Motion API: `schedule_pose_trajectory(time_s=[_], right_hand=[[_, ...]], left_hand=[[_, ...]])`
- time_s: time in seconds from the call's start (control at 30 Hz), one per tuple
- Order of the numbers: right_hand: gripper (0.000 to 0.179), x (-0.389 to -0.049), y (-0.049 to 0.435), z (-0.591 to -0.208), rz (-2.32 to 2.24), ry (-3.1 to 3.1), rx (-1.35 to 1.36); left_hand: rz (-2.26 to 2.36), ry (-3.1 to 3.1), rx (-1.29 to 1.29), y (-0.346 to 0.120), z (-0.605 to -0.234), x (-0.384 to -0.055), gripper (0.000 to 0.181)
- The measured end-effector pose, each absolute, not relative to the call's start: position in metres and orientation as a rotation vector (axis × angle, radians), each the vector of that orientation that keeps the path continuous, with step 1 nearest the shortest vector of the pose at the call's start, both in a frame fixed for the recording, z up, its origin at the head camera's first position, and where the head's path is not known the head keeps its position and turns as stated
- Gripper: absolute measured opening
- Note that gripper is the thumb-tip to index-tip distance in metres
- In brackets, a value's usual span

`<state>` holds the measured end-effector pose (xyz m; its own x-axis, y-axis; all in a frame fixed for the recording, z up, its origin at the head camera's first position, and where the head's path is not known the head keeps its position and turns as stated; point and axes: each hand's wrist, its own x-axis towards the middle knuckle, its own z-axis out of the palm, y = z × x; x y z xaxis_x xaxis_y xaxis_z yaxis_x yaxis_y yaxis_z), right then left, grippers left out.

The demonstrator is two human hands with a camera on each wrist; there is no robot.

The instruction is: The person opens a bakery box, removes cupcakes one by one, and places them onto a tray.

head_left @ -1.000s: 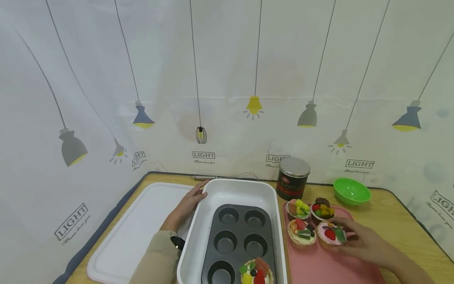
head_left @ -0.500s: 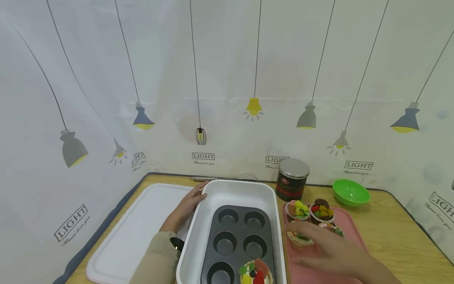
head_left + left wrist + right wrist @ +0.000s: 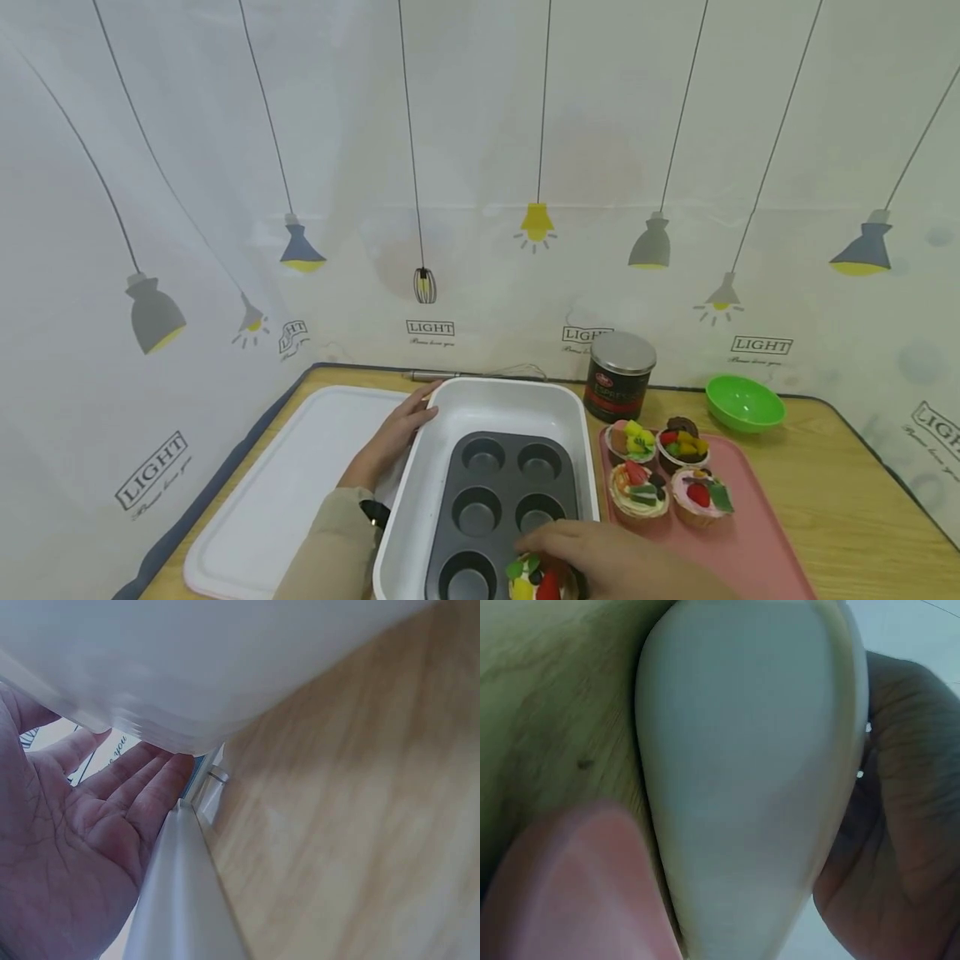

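Note:
In the head view, a white rectangular tub (image 3: 395, 525) holds a dark muffin tin (image 3: 511, 485). My right hand (image 3: 611, 560) reaches over the tub's right wall, its fingers curled round a fruit-topped tart (image 3: 534, 578) at the tin's front right cup; the thumb is hidden. The right wrist view shows this hand (image 3: 915, 795) beyond the tub's outer wall (image 3: 742, 757). At the tub's far left corner, my left hand (image 3: 393, 435) rests against its rim. From the left wrist, the palm (image 3: 67, 840) faces the tub with fairly straight fingers at its wall.
Several fruit tarts (image 3: 637, 492) stand on a pink tray (image 3: 738, 533) to the right. Behind are an espresso tin (image 3: 618, 379) and a green bowl (image 3: 744, 403). A white tray (image 3: 277, 483) lies left; a whisk (image 3: 435, 376) lies at the back edge.
My right hand has left the pink-cream tart on the pink tray and moved left to the tart in the muffin tin. My left hand has stayed at the tub.

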<state>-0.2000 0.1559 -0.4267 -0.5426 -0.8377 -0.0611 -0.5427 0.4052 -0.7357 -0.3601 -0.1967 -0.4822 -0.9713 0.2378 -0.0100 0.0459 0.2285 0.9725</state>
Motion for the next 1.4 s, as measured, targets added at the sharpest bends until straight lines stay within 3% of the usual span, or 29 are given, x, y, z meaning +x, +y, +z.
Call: schedule_pose_trajectory(time_s=[0.3,0.6,1.2,1.4], right_hand=[[0.058,-0.1975,0.1516,-0.4258,-0.896,2.327,-1.156],[0.054,-0.1974,0.1514,-0.4264,-0.866,2.369,-1.322],[0.047,-0.1993,0.1482,-0.4212,-0.724,2.406,-1.227],[0.049,-0.2005,0.1487,-0.4233,-0.69,2.436,-1.333]], left_hand=[[1.828,2.318,0.274,-0.1957,-0.481,-0.3599,0.057],[1.812,2.338,0.277,-0.1961,-0.481,-0.3597,0.057],[1.851,2.316,0.269,-0.1972,-0.4827,-0.3603,0.054],[1.85,2.316,0.273,-0.198,-0.4834,-0.361,0.055]])
